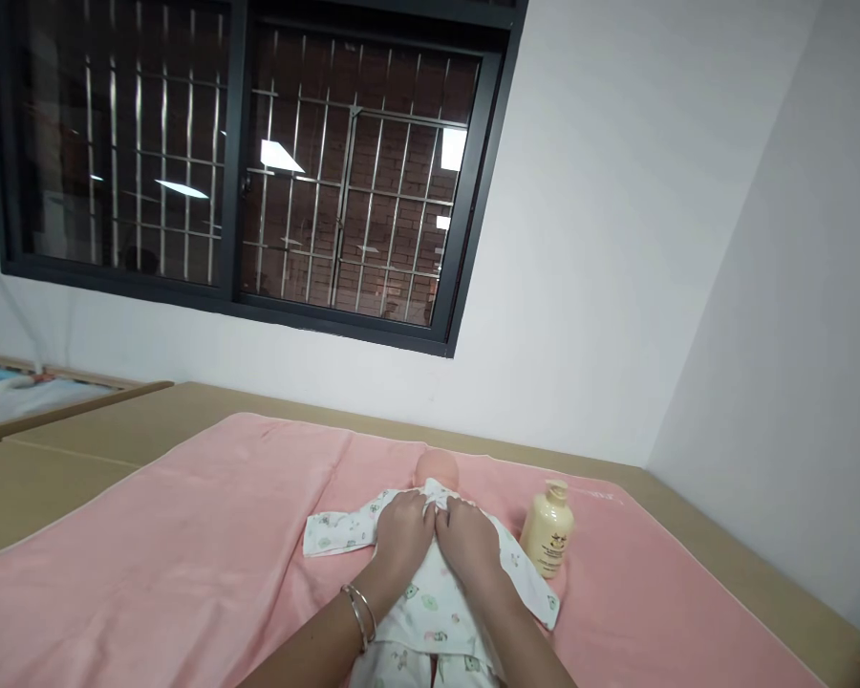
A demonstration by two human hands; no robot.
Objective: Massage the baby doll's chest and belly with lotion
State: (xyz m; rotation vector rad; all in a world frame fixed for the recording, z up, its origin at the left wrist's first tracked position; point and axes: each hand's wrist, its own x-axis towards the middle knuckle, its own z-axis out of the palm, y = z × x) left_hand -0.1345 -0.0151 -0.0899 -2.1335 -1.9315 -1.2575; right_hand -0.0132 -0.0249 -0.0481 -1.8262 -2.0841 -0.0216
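Observation:
A baby doll (pixel 437 467) lies on a pink blanket, only the top of its head showing past the clothes. It wears a white printed baby shirt (pixel 430 602) with both sleeves spread out, and matching printed trousers (pixel 394 666) below. My left hand (pixel 404 524) and my right hand (pixel 469 537) meet at the shirt's neckline, thumbs side by side. Both hands are closed, pinching the shirt fabric near the collar. The exact fold between the fingertips is partly hidden. Two silver bangles circle my left wrist.
A cream pump bottle (pixel 548 530) stands upright on the pink blanket (pixel 186 535), close to the shirt's right sleeve. The blanket covers a tan tabletop (pixel 64 478) against the white wall. A barred window (pixel 351 182) is above. Blue and white cloth (pixel 35 397) lies at far left.

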